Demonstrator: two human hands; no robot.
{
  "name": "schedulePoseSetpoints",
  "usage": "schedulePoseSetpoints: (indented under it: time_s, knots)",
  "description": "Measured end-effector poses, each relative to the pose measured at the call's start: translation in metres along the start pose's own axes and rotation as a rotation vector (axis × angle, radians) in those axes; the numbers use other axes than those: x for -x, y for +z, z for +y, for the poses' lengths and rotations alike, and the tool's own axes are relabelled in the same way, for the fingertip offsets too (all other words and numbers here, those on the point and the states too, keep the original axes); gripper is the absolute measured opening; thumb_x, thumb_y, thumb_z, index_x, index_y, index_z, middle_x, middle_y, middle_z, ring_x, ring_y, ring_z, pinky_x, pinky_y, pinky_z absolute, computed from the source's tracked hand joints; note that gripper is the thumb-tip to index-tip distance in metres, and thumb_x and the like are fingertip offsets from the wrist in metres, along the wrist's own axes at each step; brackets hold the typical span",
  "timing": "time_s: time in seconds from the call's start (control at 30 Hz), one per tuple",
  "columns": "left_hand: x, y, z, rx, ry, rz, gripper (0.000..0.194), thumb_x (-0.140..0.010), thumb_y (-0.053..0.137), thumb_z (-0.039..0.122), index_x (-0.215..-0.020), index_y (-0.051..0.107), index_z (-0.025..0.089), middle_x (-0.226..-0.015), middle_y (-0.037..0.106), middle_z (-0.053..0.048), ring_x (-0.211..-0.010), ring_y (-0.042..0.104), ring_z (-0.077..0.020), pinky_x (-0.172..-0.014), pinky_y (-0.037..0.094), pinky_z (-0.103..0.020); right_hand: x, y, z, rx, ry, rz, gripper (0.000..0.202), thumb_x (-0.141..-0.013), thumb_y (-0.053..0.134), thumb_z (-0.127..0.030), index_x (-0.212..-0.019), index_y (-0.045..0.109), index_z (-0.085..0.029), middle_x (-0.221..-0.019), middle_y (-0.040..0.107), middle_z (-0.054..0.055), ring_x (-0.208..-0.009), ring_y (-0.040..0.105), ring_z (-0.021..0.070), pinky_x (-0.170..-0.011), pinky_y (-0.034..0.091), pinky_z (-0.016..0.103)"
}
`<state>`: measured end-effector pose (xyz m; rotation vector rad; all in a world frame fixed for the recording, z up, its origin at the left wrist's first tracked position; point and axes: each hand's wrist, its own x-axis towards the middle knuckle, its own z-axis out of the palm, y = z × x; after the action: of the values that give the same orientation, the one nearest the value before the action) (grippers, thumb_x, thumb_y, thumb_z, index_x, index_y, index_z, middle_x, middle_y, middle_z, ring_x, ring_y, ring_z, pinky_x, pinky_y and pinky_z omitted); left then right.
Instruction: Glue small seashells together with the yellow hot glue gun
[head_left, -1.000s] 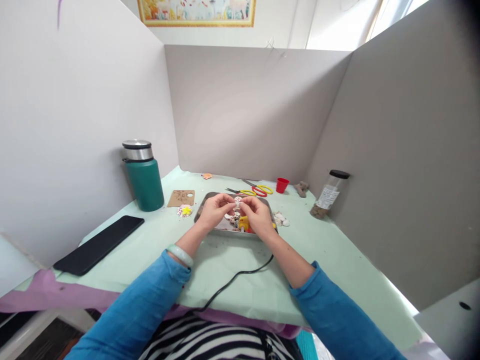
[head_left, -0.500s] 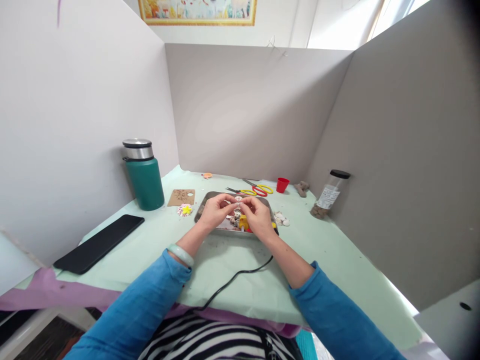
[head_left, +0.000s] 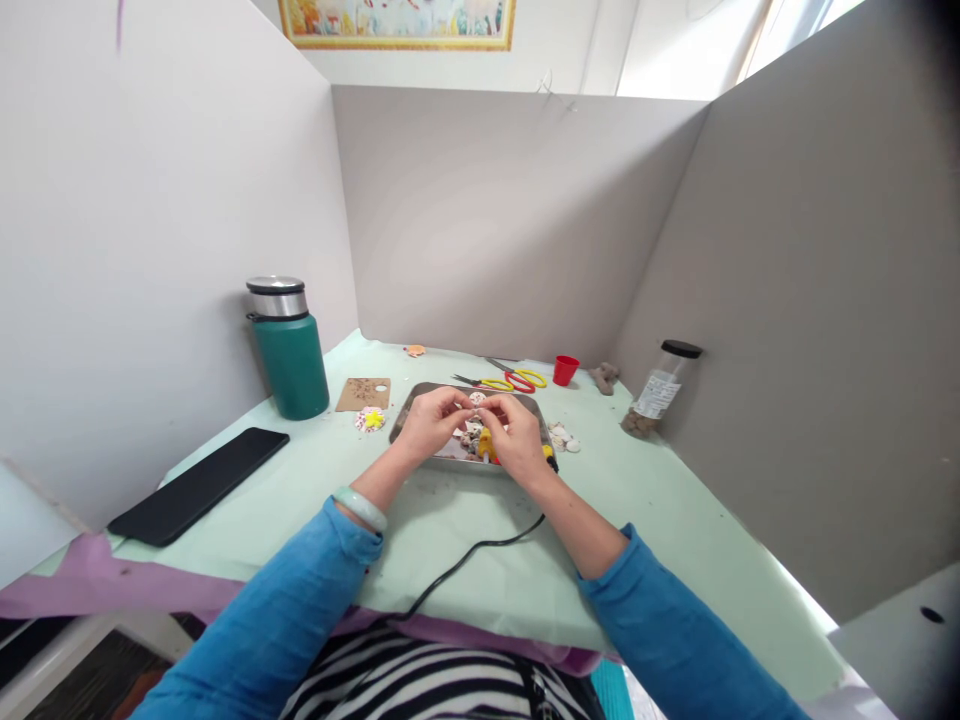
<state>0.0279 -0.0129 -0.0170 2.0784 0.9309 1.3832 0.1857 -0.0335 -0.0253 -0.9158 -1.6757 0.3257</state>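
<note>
My left hand (head_left: 437, 420) and my right hand (head_left: 512, 430) meet fingertip to fingertip over a metal tray (head_left: 400, 420). Both are closed in a pinch around something too small to make out. Just beyond the fingertips a small white speckled disc (head_left: 477, 397) shows. Below the hands the tray holds small shell-like and stone-like bits (head_left: 469, 438) and a yellow tool (head_left: 486, 443), partly hidden by my right hand. A black cable (head_left: 480, 545) runs from the tray's right side toward the table's front edge.
A green bottle (head_left: 291, 365), a black phone-like slab (head_left: 199, 485), a brown card (head_left: 363, 394) and a disc with a yellow flower (head_left: 370, 420) lie left. Scissors (head_left: 495, 384) and a red cup (head_left: 565, 371) stand behind; pale pieces (head_left: 564, 438) and a jar (head_left: 654, 395) are right.
Both hands stay pinched together over the tray, with only a slight shift of the fingers. Everything else looks the same.
</note>
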Motion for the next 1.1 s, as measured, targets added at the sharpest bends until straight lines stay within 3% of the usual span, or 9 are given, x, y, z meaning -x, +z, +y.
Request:
schedulePoseSetpoints:
  time_s: [0.13, 0.3, 0.5, 0.9, 1.1]
  knots:
    - [0.0, 0.001, 0.0, 0.018, 0.0, 0.002, 0.02, -0.076, 0.062, 0.034, -0.079, 0.061, 0.015, -0.078, 0.063, -0.004, -0.057, 0.061, -0.0109, -0.055, 0.048, -0.022, -0.001, 0.0, 0.0, -0.029, 0.038, -0.007, 0.014, -0.082, 0.051, -0.028, -0.08, 0.061, -0.019, -0.083, 0.061, 0.004, -0.074, 0.056, 0.016, -0.07, 0.044, 0.028]
    - [0.001, 0.002, 0.001, 0.179, -0.137, -0.011, 0.031, -0.074, 0.065, 0.038, -0.093, 0.061, 0.014, -0.084, 0.066, -0.005, -0.061, 0.063, -0.013, -0.057, 0.049, -0.023, -0.005, 0.001, 0.005, -0.252, 0.211, -0.035, 0.016, -0.079, 0.054, -0.034, -0.081, 0.058, -0.019, -0.071, 0.059, 0.001, -0.065, 0.055, 0.0147, -0.063, 0.045, 0.027]
    - [0.001, 0.002, 0.01, 0.236, -0.186, -0.017, 0.032, -0.072, 0.066, 0.038, -0.092, 0.061, 0.013, -0.07, 0.065, -0.003, -0.059, 0.062, -0.0129, -0.058, 0.049, -0.023, -0.007, 0.001, 0.004, -0.448, 0.319, -0.082, 0.017, -0.074, 0.059, -0.034, -0.078, 0.057, -0.018, -0.067, 0.055, -0.002, -0.059, 0.052, 0.0115, -0.06, 0.044, 0.025]
    - [0.001, -0.001, 0.011, 0.2, -0.305, -0.036, 0.031, -0.074, 0.062, 0.042, -0.085, 0.063, 0.014, -0.05, 0.058, 0.001, -0.047, 0.054, -0.0101, -0.053, 0.043, -0.021, -0.006, -0.002, 0.002, -0.377, 0.326, -0.081, 0.018, -0.076, 0.057, -0.037, -0.078, 0.057, -0.019, -0.057, 0.051, -0.003, -0.052, 0.047, 0.0113, -0.051, 0.038, 0.023]
    - [0.001, -0.001, 0.007, 0.195, -0.297, -0.051, 0.031, -0.073, 0.062, 0.044, -0.081, 0.063, 0.014, -0.05, 0.057, 0.001, -0.048, 0.053, -0.0102, -0.053, 0.042, -0.021, -0.006, 0.0, 0.007, -0.334, 0.291, -0.062, 0.018, -0.077, 0.056, -0.037, -0.079, 0.058, -0.019, -0.061, 0.052, -0.003, -0.052, 0.045, 0.0111, -0.051, 0.037, 0.024]
